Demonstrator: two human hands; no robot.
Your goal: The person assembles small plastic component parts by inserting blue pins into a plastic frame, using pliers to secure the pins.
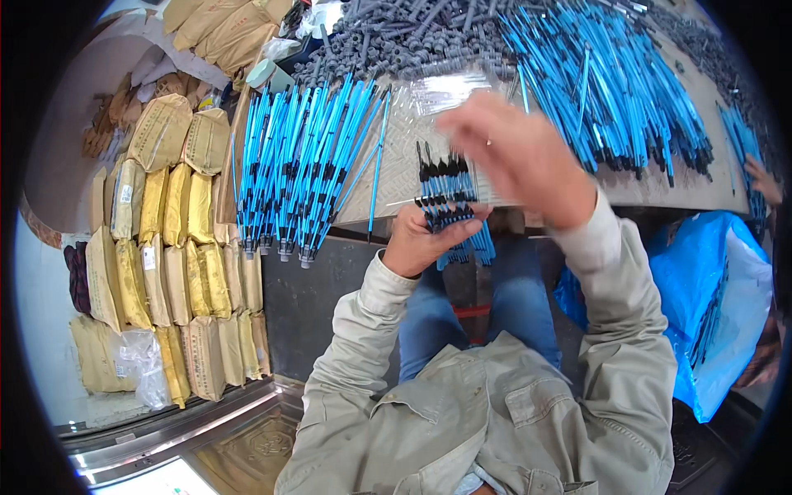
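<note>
My left hand is closed round a bundle of thin blue rods with black fittings at the table's near edge. The black pointed ends fan upward from the fist, and the blue lengths hang below it over my lap. Above and to the right of the bundle is my right hand, smeared by motion. Its fingers reach left over the bundle, and whether they hold anything does not show. Just beyond lie clear thin strips or tubes on the pale table.
Bundled blue rods lie at the table's left, overhanging its edge. A larger blue pile is at the right, grey plastic parts behind. Wrapped packages are stacked left. A blue bag stands right, near another person's hand.
</note>
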